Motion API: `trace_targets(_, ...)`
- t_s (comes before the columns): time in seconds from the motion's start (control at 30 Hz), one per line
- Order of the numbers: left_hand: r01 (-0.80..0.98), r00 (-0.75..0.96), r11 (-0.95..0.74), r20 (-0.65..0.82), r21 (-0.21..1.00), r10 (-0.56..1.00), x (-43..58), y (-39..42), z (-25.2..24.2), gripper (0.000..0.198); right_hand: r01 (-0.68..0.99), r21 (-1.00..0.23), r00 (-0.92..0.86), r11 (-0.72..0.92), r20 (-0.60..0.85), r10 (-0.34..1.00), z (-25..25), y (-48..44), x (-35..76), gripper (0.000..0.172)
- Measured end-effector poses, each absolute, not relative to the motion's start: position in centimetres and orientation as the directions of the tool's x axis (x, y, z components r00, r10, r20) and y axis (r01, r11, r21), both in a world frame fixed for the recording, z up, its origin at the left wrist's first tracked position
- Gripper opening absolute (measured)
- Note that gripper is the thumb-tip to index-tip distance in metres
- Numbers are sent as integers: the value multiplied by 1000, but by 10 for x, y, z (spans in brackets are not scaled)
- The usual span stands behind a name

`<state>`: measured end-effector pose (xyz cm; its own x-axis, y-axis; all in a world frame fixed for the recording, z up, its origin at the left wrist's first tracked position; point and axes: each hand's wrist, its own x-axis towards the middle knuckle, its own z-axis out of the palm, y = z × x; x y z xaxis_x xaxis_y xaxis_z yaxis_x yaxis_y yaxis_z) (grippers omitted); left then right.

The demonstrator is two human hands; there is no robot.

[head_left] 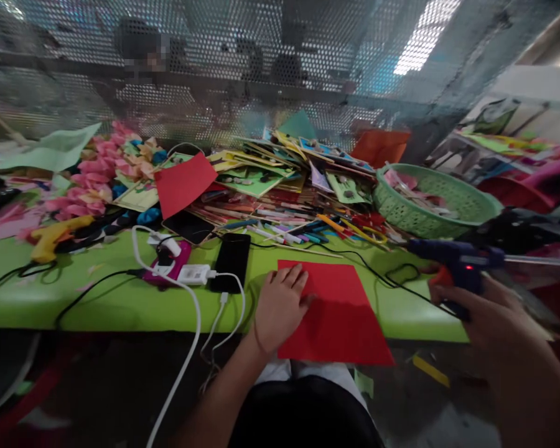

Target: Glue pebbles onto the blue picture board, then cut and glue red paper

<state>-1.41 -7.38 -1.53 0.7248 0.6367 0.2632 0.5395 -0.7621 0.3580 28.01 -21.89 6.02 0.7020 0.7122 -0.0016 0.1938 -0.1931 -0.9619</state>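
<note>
My left hand (pixel 282 305) lies flat, fingers stretched out, on the left part of a red sheet (pixel 338 311). That sheet rests on the green tabletop, and its lower edge sticks out past the table's front edge. At the right, my right hand (pixel 480 305) is wrapped round the handle of a dark blue glue gun (pixel 462 261) with an orange trigger and a small red light. The gun is held up near the table's right end, nozzle pointing left, apart from the sheet. A black cord runs from it leftward across the table.
A purple power strip (pixel 182 255) with chargers and white cables sits beside a black phone (pixel 231 261). Behind lie several pens (pixel 284 231), a pile of decorated cards (pixel 256 174) and pink paper flowers (pixel 93 168). A green basket (pixel 401 214) stands back right, a yellow glue gun (pixel 51 239) at left.
</note>
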Motion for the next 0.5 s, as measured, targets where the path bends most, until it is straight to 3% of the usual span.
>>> trace_targets(0.3, 537, 640, -721, 345, 438, 686, -25, -81, -21, 26, 13, -966, 444, -259, -226, 867, 45, -173, 251, 41)
trace_targets(0.5, 529, 646, -707, 317, 470, 694, -25, -82, -21, 26, 72, -928, 309, -366, -328, 893, 37, -138, 222, 52)
